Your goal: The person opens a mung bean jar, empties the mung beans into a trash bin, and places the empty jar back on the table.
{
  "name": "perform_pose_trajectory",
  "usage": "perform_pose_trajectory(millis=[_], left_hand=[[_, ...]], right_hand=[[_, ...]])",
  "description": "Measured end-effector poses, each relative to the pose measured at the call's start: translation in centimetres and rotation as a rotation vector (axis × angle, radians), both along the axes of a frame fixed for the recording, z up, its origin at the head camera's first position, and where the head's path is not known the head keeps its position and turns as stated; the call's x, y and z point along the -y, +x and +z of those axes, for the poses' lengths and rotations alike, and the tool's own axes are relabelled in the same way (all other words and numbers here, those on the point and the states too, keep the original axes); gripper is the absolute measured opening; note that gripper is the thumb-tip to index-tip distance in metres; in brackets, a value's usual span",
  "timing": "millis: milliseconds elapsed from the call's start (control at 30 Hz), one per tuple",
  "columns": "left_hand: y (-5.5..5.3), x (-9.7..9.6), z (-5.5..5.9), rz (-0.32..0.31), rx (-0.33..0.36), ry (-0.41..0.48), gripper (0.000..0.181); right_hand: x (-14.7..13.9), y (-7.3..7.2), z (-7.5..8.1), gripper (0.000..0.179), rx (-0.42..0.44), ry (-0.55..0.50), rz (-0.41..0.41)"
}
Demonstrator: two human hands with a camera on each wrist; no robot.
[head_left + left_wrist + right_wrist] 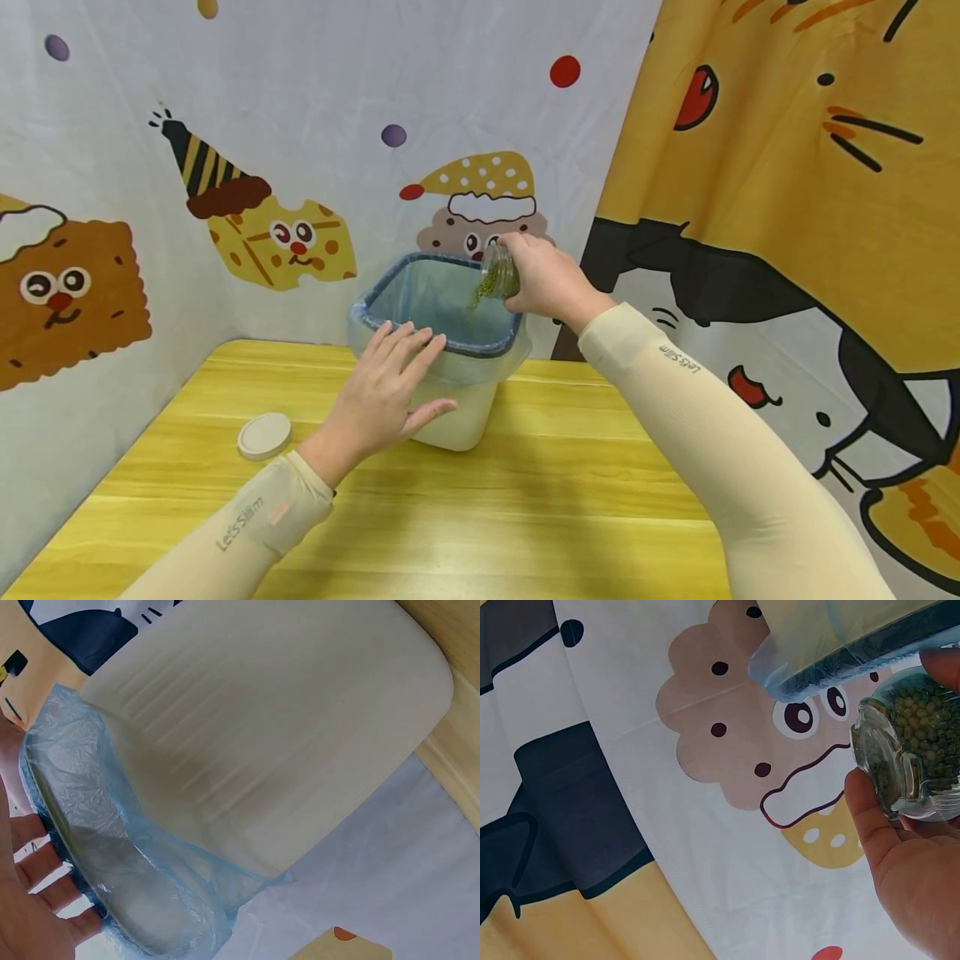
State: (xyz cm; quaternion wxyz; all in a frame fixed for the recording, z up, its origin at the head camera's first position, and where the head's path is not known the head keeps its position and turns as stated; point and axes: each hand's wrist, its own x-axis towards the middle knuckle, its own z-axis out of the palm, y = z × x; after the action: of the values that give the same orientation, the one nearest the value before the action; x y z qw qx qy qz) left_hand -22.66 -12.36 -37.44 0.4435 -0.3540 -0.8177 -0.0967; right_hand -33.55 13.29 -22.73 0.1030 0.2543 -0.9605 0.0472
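The right grip is curled firmly round a small glass jar, which is tipped on its side with its mouth facing nine o'clock, over the two o'clock part of the bin's opening. Green beans spill from the mouth into the bin; the right wrist view shows plenty inside the glass. A steady tilt should serve best here, the mouth well inside the rim so none bounce out; tipping further, gradually, would likely clear the last ones. The left grip, fingers straight and spread, rests on the rim at seven o'clock, over the blue liner; light pressure there ought to steady both. Farther out, at the bin's eight o'clock, a round lid lies flat on the tabletop.
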Motion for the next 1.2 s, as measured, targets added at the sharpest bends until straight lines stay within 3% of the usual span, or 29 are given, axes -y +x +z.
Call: perform_pose_trajectory(millis=[1200], left_hand=[[0.0, -0.1, -0.1, -0.020, 0.000, 0.015, 0.083]], right_hand=[[-0.1, 0.5, 2.3, 0.092, -0.096, 0.060, 0.044]])
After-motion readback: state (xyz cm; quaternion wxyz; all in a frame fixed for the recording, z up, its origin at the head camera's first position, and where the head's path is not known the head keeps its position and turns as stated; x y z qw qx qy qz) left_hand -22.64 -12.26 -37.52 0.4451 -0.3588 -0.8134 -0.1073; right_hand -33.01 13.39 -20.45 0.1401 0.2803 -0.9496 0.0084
